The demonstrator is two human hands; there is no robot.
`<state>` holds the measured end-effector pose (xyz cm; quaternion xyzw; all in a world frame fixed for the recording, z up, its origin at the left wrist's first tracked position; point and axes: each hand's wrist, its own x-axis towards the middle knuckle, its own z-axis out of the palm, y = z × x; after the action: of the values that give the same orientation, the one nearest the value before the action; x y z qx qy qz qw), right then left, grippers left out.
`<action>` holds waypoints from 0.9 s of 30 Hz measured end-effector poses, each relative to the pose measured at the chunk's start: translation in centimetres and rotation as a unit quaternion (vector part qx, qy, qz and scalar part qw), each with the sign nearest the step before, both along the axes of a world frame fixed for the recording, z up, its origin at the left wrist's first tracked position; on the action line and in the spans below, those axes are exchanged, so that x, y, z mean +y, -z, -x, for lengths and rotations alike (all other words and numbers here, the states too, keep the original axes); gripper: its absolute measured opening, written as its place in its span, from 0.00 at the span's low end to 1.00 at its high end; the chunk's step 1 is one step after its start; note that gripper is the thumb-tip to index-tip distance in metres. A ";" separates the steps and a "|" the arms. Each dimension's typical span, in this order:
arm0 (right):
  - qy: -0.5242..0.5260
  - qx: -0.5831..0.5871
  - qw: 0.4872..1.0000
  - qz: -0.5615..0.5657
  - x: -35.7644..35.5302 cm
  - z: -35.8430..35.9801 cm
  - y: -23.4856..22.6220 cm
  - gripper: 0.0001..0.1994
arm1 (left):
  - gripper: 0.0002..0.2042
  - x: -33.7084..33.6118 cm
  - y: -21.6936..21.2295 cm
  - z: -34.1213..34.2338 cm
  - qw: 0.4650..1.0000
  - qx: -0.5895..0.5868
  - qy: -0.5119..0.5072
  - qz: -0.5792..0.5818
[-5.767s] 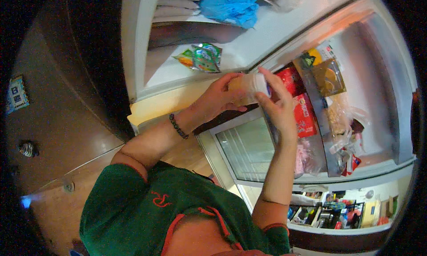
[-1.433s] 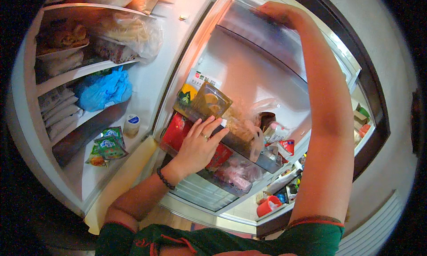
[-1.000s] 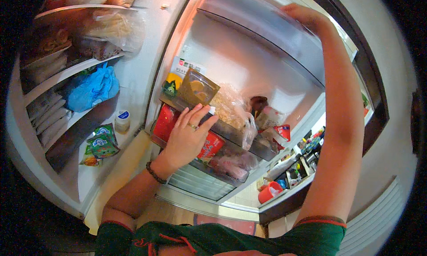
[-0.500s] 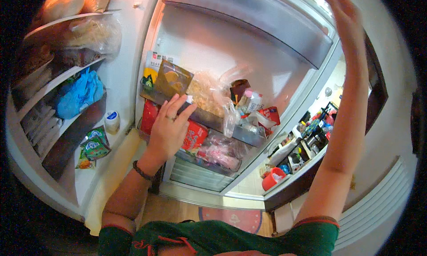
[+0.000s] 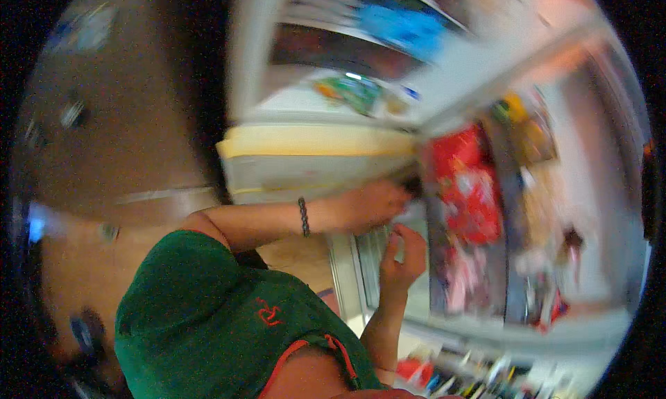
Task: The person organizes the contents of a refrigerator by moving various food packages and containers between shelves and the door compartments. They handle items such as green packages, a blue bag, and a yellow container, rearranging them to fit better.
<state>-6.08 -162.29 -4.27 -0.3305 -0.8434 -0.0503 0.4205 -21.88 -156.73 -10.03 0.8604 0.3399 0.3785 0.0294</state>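
- The left hand (image 5: pixel 371 203), a dark bracelet (image 5: pixel 303 216) on its wrist, reaches to the lower edge of the open fridge; the picture is too blurred to tell whether its grip is spread or pressed on anything.
- The right hand (image 5: pixel 404 255) hangs just below it, fingers (image 5: pixel 395 243) loosely curled, holding nothing visible.
- Red packets (image 5: pixel 466 180) sit just beyond both hands, on the fridge shelves.
- A pale drawer front (image 5: pixel 312 165) lies just above the left forearm.
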 end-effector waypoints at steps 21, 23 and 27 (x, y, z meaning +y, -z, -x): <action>-0.486 -0.110 0.781 0.377 -35.3 25.0 7.6 0.08 | 0.11 -65.3 18.9 9.8 0.746 -0.077 -0.544 0.375; -0.538 -0.141 0.753 0.351 -41.9 26.3 7.8 0.08 | 0.12 -72.8 17.4 9.5 0.693 -0.054 -0.573 0.434; -0.618 -0.201 0.705 0.285 -52.2 29.1 8.4 0.08 | 0.13 -86.4 17.0 8.3 0.600 -0.121 -0.653 0.446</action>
<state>-35.17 -214.50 -12.63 0.1784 -0.8973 0.3988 0.0635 -30.17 -243.15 -27.04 0.2354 0.9311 0.1991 0.1949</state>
